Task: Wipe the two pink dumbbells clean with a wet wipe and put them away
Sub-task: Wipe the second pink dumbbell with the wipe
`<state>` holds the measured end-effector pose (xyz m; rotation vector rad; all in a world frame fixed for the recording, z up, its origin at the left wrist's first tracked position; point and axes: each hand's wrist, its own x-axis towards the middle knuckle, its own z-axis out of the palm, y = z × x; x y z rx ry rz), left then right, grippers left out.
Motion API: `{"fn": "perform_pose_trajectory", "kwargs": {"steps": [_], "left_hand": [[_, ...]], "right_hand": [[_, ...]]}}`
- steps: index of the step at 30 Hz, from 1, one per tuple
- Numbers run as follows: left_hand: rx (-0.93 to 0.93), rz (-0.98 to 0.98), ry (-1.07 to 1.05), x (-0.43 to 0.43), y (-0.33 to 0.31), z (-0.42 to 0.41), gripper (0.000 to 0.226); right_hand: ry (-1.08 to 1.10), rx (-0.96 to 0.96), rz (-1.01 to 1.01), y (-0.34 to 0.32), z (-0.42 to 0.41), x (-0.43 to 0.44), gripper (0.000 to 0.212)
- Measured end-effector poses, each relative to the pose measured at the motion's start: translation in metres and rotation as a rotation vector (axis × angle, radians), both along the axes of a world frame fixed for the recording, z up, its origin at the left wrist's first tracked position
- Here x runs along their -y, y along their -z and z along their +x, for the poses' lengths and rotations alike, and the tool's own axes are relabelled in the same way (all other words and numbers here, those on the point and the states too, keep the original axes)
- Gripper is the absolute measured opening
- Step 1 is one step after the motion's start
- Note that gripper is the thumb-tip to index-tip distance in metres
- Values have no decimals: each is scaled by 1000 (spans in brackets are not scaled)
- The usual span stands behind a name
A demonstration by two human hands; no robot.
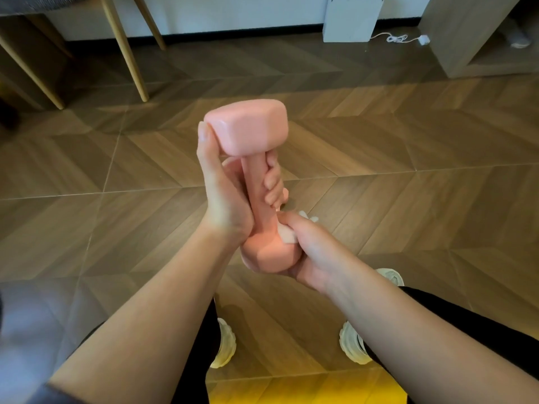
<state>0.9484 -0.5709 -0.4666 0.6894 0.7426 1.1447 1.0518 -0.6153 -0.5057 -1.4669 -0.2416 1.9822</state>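
Note:
A pink dumbbell stands nearly upright in front of me, above the floor. My left hand grips its handle, fingers curled round the bar and thumb resting against the upper head. My right hand wraps around the lower head and presses a crumpled white wet wipe against it, just below the handle. Part of the wipe sticks out behind my right thumb. The second dumbbell is not in view.
Wooden herringbone floor lies all around. Wooden chair legs stand at the back left. A white box with a cable and a wooden shelf unit sit at the back right. My pale shoes are below.

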Motion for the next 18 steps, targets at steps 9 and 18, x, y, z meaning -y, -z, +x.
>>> {"fn": "perform_pose_trajectory", "kwargs": {"steps": [9,18], "left_hand": [[-41,-142,-165,-5,-2,7,82],[-23,-85,-23,-9,-1,-2,94]], "right_hand": [[94,147,256,3,1,3,39],[3,-160,66,6,7,2,33]]}}
